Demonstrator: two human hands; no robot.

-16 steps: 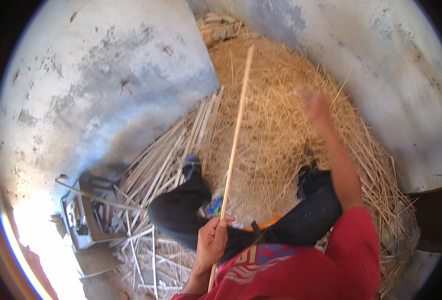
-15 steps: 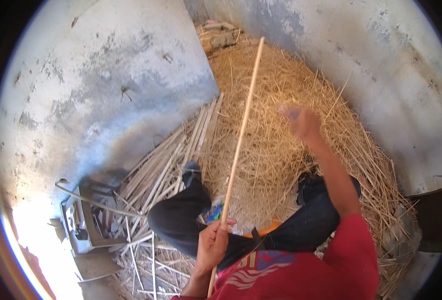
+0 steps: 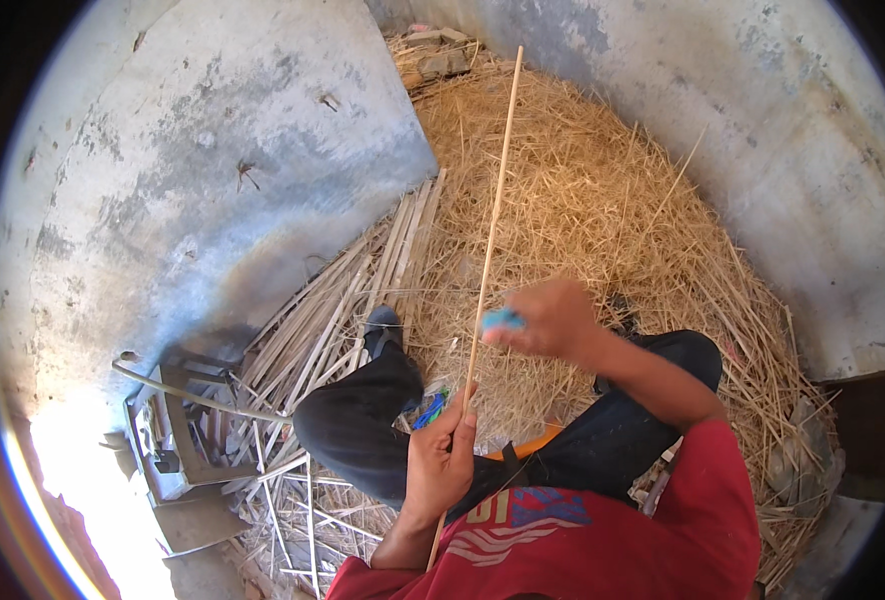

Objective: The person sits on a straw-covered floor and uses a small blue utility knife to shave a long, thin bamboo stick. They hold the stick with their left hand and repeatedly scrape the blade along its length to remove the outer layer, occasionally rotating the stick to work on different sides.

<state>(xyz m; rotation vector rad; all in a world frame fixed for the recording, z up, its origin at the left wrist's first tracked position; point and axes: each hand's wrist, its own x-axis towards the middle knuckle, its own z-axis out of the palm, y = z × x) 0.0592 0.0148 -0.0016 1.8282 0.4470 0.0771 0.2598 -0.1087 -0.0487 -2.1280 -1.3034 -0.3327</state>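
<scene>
A long, slim bamboo strip (image 3: 496,200) stands tilted in front of me, its tip up near the far walls. My left hand (image 3: 441,465) is closed around its lower part, just above my lap. My right hand (image 3: 553,318) is closed on a small blue thing (image 3: 504,319), which touches or almost touches the middle of the strip. Motion smears that hand, so the blue thing's kind does not show. Between my bent legs lies a blue-and-green bundle (image 3: 431,410), with an orange thing (image 3: 525,440) near my left hand.
Straw and shavings (image 3: 583,200) cover the floor ahead and to the right. Split strips (image 3: 363,280) lie piled at the left beside a wooden frame (image 3: 178,430). Weathered grey walls (image 3: 243,130) close in on both sides. A curved stick (image 3: 198,403) juts out at the left.
My right hand has swung down and left from out over the straw to the strip. My left hand and the strip have risen slightly, and the strip stands a little more upright.
</scene>
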